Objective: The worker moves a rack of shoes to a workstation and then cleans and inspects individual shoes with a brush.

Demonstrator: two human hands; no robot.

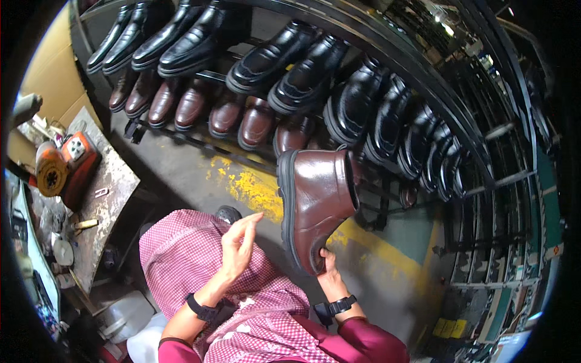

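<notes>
A: Which thing to look at first?

B: The brown boot (321,187), held up off the floor (390,284) beyond the checked apron (181,248), slightly right of the picture's middle.

A: Held how?

B: By the right hand (330,271) alone, clamped on the toe end from the near side. Thumb in view against the toe, remaining fingers mostly lost behind the leather; impossible to tell their exact placing.

A: And the left hand (238,248)?

B: Empty. Raised, fingers loosely extended, with no visible contact. Apart from the right, with the boot's toe end between the two in this view.

A: Long axis?

B: Roughly along the line away from the body: toe nearest, heel farthest off. Black ribbed sole (289,212) facing left, toward the empty hand; collar (349,181) facing right.

A: Nearer hand, then?

B: The right, already touching at the toe. The left, just beside the sole, across a narrow gap. Key relation: sole turned to the free hand, upper turned away from it.

A: Anything beyond?

B: Across the far side, a rack (212,76) with black shoes (310,78) above and brown shoes (257,127) below. Off left, a desk (118,187) with an orange device (85,162), well apart from both hands.
</notes>
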